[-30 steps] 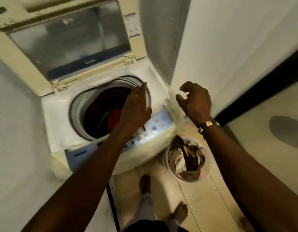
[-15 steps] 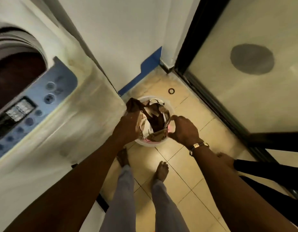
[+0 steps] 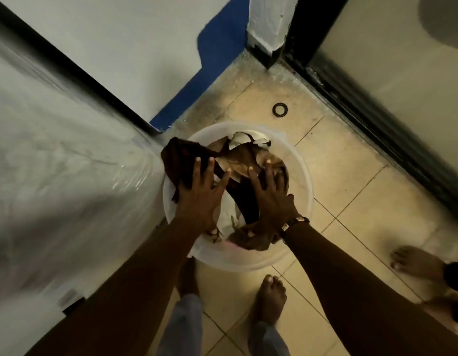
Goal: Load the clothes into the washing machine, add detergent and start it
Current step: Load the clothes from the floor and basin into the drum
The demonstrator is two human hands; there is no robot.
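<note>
A white plastic bucket [image 3: 303, 176] stands on the tiled floor beside the washing machine [image 3: 55, 176], whose plastic-wrapped side fills the left. The bucket holds a heap of brown, dark and white clothes [image 3: 244, 152]. My left hand [image 3: 203, 194] lies flat with fingers spread on a dark brown garment [image 3: 177, 160] that hangs over the bucket's left rim. My right hand [image 3: 270, 194], a watch on its wrist, presses with spread fingers on the brown clothes in the middle. Neither hand has closed around cloth. The drum and control panel are out of view.
My bare feet [image 3: 270, 299] stand just in front of the bucket. Another person's bare foot [image 3: 415, 262] is at the right. A small black ring [image 3: 280, 109] lies on the floor behind the bucket. A dark-framed glass door [image 3: 377, 104] bounds the right side.
My view dropped from the open washer drum to the bucket on the floor. Both hands came down from above the machine and now rest spread on the clothes.
</note>
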